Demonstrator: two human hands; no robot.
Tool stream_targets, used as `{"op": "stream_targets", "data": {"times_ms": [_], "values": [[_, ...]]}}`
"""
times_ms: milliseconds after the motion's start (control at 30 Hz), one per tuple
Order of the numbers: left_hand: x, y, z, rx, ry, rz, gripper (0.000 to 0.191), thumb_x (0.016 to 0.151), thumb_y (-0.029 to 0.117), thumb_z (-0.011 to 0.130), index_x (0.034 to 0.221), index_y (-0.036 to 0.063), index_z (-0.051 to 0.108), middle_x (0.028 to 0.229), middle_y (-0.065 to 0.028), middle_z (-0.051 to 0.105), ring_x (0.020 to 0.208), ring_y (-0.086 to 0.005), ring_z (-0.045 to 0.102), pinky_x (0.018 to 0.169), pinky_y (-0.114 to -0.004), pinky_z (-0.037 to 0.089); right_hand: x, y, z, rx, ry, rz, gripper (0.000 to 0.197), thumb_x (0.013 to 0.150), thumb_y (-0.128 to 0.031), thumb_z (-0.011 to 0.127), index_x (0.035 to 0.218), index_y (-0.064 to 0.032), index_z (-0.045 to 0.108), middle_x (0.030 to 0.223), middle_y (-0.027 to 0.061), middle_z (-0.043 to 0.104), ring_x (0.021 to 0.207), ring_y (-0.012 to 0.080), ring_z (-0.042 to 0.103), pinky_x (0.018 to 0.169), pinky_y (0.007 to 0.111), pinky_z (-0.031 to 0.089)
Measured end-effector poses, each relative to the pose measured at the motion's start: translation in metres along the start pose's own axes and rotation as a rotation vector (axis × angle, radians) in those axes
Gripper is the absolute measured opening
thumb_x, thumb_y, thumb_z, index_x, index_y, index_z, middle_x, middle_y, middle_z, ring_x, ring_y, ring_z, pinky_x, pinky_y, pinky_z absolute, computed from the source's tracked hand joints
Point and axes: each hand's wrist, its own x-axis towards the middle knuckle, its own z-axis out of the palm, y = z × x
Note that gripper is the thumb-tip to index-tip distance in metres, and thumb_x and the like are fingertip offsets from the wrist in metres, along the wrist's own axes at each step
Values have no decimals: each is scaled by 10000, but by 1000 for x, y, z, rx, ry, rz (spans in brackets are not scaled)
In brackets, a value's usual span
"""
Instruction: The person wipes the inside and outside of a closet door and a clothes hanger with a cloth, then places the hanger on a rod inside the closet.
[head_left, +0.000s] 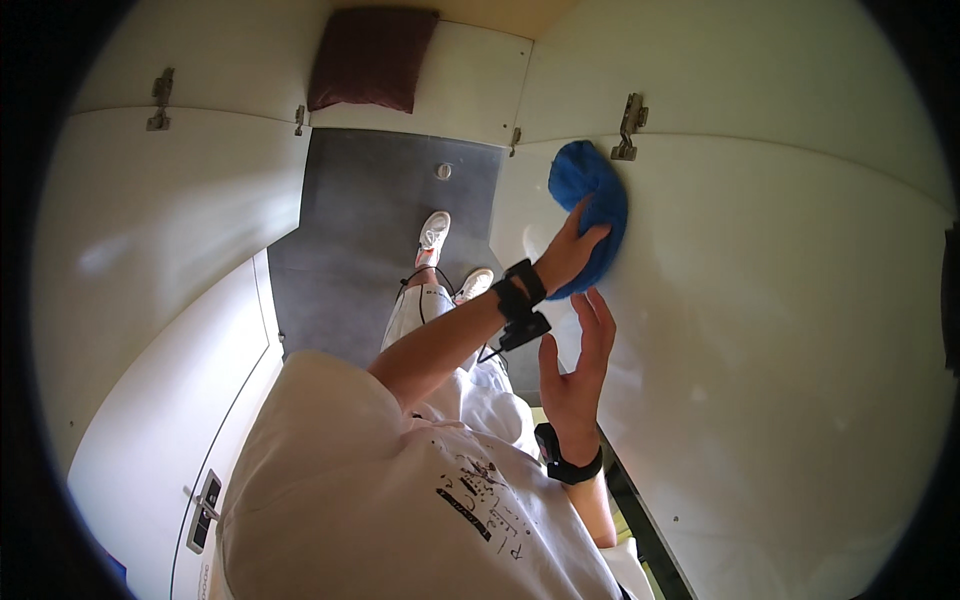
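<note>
My left hand (570, 253) reaches across my body and grips a blue cloth (597, 180), which lies against a large white panel (772, 322) on my right. Part of the cloth is folded over, and some of my fingers are hidden in it. Just below the cloth's lower end, my right hand (581, 367) is raised with its fingers apart and nothing in it. Whether its fingertips touch the cloth, I cannot tell. Black straps with small devices sit on both wrists.
Metal hinges (628, 127) join the white panels on both sides. A dark brown cushion (373, 60) rests on a white surface ahead. A small round fitting (444, 171) sits on the grey floor (360, 210). At lower left, a white door has a lever handle (204, 510).
</note>
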Motion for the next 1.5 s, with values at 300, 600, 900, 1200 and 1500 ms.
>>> {"op": "stream_targets", "data": {"times_ms": [300, 600, 900, 1200, 1500], "values": [[34, 13, -3, 56, 55, 42, 712, 942, 337, 556, 1505, 35, 241, 1402, -238, 482, 1305, -306, 464, 1091, -341, 351, -8, 1, 1, 37, -2, 49, 522, 822, 11, 614, 1329, -23, 492, 1440, 196, 390, 1323, 364, 405, 1088, 432, 362], [37, 2, -8, 30, 184, -190, 692, 934, 339, 548, 1524, 136, 249, 1269, -185, 572, 1126, -240, 557, 990, -326, 423, -5, 1, 5, 43, -4, 29, 516, 829, 12, 609, 1332, -21, 494, 1438, 195, 388, 1325, 362, 407, 1087, 431, 364], [-10, -47, -18, -89, 177, -334, 804, 920, 381, 543, 1533, 26, 163, 1341, -190, 529, 1184, -249, 549, 1015, -316, 417, -4, -1, 11, 28, -18, 18, 512, 836, 0, 613, 1334, -20, 496, 1422, 203, 404, 1322, 368, 406, 1088, 435, 358], [-44, -54, -10, -41, -5, -94, 741, 937, 298, 575, 1502, -8, 207, 1412, -232, 450, 1295, -283, 461, 1072, -319, 366, 2, -4, 17, 51, -12, -28, 515, 842, -18, 621, 1341, -23, 495, 1414, 209, 410, 1308, 372, 421, 1077, 437, 370], [-26, -16, 3, 9, 49, -95, 704, 935, 261, 584, 1495, 2, 245, 1406, -221, 463, 1295, -289, 463, 1085, -333, 353, 0, -2, 15, 41, -1, -11, 492, 849, -30, 622, 1327, -12, 507, 1412, 209, 418, 1305, 370, 426, 1076, 425, 369]]}}
